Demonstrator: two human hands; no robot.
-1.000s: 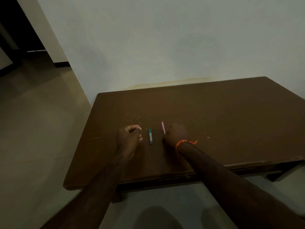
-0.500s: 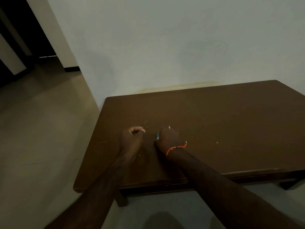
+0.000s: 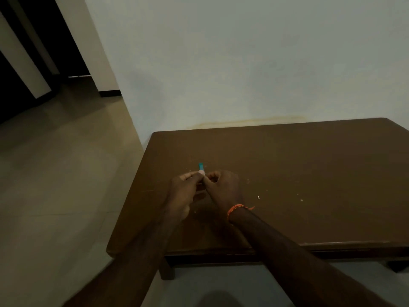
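A short teal stick [image 3: 201, 166] pokes up from between the fingertips of both hands, above the brown wooden table [image 3: 298, 165]. My left hand [image 3: 184, 192] and my right hand [image 3: 224, 189] meet at its lower end with fingers curled and pinch it. A pale pink bit [image 3: 201, 173] shows where the fingertips touch; I cannot tell what it is. An orange thread band [image 3: 238, 208] circles my right wrist. The pink stick seen earlier is hidden.
Small pale crumbs [image 3: 258, 197] lie scattered on the tabletop around and to the right of the hands. A white wall [image 3: 243, 63] backs the table. Tiled floor [image 3: 62, 173] spreads to the left, with a dark doorway [image 3: 13, 63] at far left.
My right hand left the pink stick and took up the teal stick from the table. Both hands have come together on it. The camera has turned left.
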